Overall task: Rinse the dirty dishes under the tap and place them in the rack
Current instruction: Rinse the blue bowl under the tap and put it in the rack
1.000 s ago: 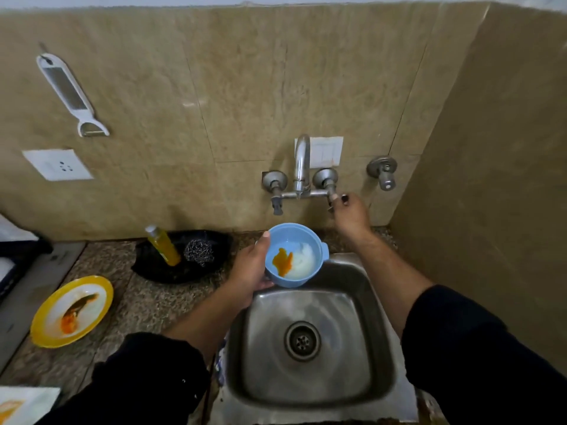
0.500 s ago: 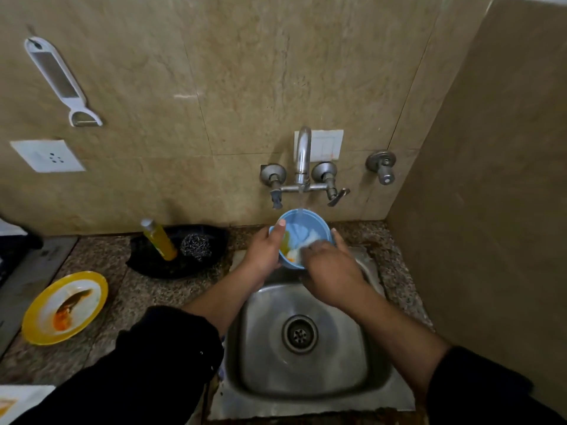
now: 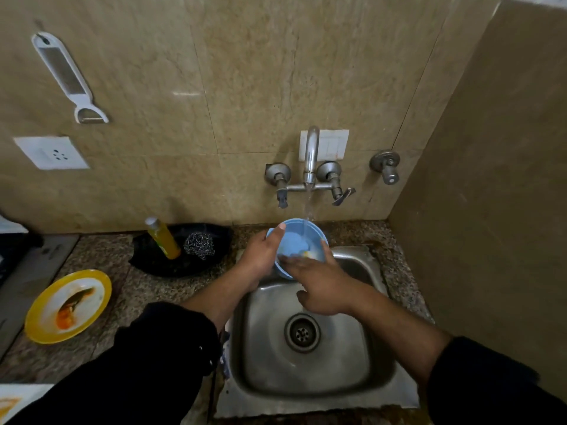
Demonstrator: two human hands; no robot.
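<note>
Near the front edge of the worktop [image 3: 129,289] sits a steel sink [image 3: 337,403], its drain [image 3: 302,332] uncovered. Toward the left edge lies a yellow plate [image 3: 38,331] smeared with orange food. Over the sink's far rim the left hand [image 3: 260,260] holds a blue bowl [image 3: 293,240], its grip clamped on the bowl's left rim with the thumb hooked over the top. The right hand [image 3: 322,288] has its grip apart, with flat fingers reaching into the bowl and touching the inside. Water runs from the tap [image 3: 311,154] on the back wall into the bowl. Left of the bowl, along the back edge, a black tray [image 3: 159,265] carries a yellow bottle [image 3: 164,240] and a steel scrubber [image 3: 199,245]. A white peeler [image 3: 66,75] hangs on the wall.
</note>
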